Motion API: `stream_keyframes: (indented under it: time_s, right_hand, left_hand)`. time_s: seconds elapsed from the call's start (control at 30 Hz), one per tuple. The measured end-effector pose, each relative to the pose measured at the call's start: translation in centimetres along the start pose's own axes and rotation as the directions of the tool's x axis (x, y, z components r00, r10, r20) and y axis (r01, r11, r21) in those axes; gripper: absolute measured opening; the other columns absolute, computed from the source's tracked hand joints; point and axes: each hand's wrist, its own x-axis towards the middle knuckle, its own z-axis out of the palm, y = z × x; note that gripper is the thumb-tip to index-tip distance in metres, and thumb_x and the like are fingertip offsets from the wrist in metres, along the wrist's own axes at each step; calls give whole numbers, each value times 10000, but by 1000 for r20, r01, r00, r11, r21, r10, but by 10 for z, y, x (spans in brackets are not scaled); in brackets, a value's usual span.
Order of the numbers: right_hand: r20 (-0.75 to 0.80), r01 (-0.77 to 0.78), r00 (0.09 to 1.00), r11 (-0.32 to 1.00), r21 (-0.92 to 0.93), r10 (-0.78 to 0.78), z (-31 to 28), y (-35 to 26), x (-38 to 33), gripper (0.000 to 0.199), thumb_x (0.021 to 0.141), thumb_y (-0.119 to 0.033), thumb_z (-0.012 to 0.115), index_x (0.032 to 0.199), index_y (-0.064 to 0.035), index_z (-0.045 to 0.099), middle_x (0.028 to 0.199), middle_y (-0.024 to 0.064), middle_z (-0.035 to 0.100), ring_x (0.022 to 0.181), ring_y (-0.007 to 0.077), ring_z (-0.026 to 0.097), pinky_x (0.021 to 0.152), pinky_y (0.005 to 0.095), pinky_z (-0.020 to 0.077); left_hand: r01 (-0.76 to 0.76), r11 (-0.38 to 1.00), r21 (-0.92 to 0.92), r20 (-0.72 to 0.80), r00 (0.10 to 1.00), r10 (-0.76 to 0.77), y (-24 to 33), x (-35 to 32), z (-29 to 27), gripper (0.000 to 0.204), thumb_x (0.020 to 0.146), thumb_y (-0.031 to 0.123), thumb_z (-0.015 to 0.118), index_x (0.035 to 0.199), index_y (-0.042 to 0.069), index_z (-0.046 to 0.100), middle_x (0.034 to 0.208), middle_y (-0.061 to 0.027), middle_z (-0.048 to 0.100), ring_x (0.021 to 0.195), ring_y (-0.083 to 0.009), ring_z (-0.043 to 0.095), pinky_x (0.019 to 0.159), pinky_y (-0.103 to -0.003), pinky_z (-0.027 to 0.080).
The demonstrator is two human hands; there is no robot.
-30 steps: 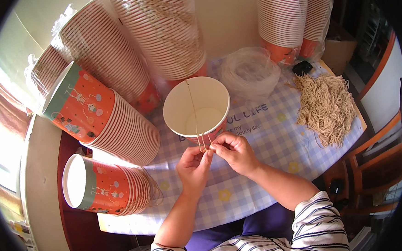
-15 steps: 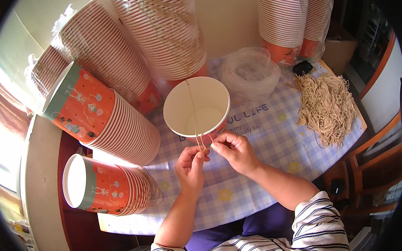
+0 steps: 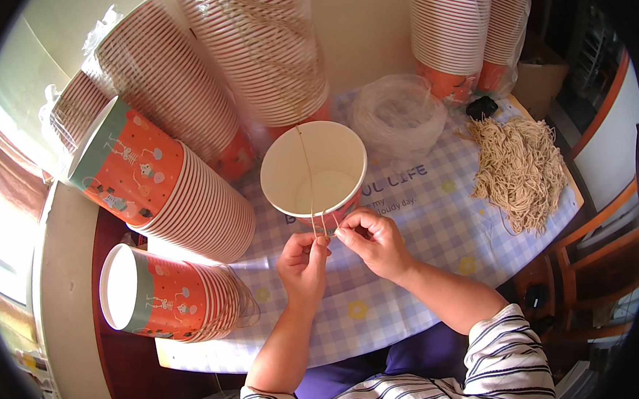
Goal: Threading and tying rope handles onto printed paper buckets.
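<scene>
A large white-lined paper bucket (image 3: 312, 145) stands upright in front of me on the table. A thin tan string (image 3: 309, 178) runs across its mouth from the far rim down to my fingers at the near side. My left hand (image 3: 303, 265) pinches the string between thumb and forefinger. Just to its right, my right hand (image 3: 372, 241) pinches another part of the same string, which forms a small loop between the two hands. Both hands are close to the bucket's near rim. Where the string passes behind the fingers is hidden.
Nested orange-and-green bucket stacks (image 3: 161, 183) lean at the left, with a smaller stack (image 3: 171, 293) nearer. Plastic-wrapped stacks (image 3: 252, 50) stand behind. A crumpled clear bag (image 3: 399, 118) and a pile of tan strings (image 3: 519, 169) lie right, on a checked tablecloth (image 3: 427, 281).
My left fingers have shifted very slightly, and the string loop between the hands looks a little different. The bucket has barely moved; my right hand stays nearly in place.
</scene>
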Motion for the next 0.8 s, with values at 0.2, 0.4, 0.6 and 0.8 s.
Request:
stream_keyframes:
  time_s: [0.2, 0.4, 0.6, 0.8]
  right_hand:
    - [-7, 5, 1000, 1000, -11, -5, 0, -2, 1, 95, 867, -89, 638, 824, -10, 607, 792, -22, 584, 645, 21, 465, 566, 190, 386]
    - [-20, -32, 999, 999, 26, 32, 0, 2, 0, 73, 871, -83, 633, 836, -23, 609, 784, -32, 582, 661, 17, 468, 576, 187, 389]
    - [-25, -82, 996, 993, 86, 84, 0, 10, 1, 58, 882, -75, 621, 857, -24, 614, 782, -42, 585, 690, 12, 482, 604, 184, 401]
    - [-50, -75, 996, 994, 74, 78, 1, 6, 2, 58, 887, -76, 618, 858, -26, 612, 759, -54, 565, 674, 8, 456, 588, 181, 381]
  left_hand:
    - [11, 1000, -7, -4, 1000, -11, -2, 0, -1, 70, 896, 34, 581, 885, -32, 602, 825, -48, 628, 695, -84, 558, 632, -214, 470]
    - [17, 1000, -7, -10, 1000, -17, -3, 0, 0, 69, 896, 36, 580, 892, -30, 601, 823, -47, 627, 690, -79, 554, 629, -212, 473]
    - [58, 998, -3, -35, 998, -58, -2, 0, 3, 68, 894, 45, 589, 900, -21, 606, 804, -45, 638, 676, -72, 553, 625, -211, 473]
    - [50, 999, -18, -49, 998, -51, -5, 1, 3, 61, 891, 40, 590, 896, -18, 606, 797, -40, 639, 668, -59, 544, 604, -199, 453]
